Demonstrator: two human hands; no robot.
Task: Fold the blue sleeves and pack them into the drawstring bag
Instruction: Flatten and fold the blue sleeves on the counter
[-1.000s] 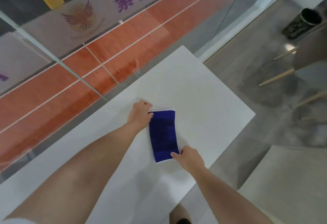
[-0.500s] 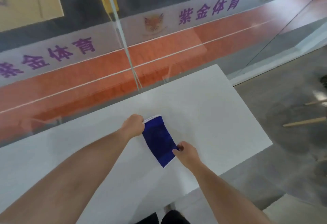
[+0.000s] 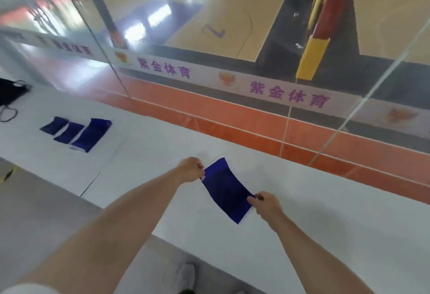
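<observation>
The left hand (image 3: pixel 189 169) had its fingers (image 3: pixel 199 166) curled tight, pinching the far corner of a blue sleeve (image 3: pixel 226 189), right by its white-edged end. The right hand (image 3: pixel 267 203) did the same at the near end, thumb and fingers (image 3: pixel 252 199) closed on the edge of the cloth. So both hands were gripping the one sleeve, stretched flat and slanted between them over the white table (image 3: pixel 325 235), straight in front of the person. Couldn't really tell if it was resting on the top or held just off it.

Way off to the left on the same table, three more sleeves (image 3: pixel 69 132) lay side by side, touching or nearly so, with the right one longer than the other two. Further left, at the frame edge, sat the black drawstring bag (image 3: pixel 10 93) with a loop of its cord (image 3: pixel 9 113) lying beside it, well apart from the hands.

Behind the table ran a glass wall with a white banner (image 3: pixel 232 82) carrying purple characters, and a yellow pad (image 3: pixel 311 61) beyond it. A white shoe (image 3: pixel 186 275) showed on the floor by the table's near edge.
</observation>
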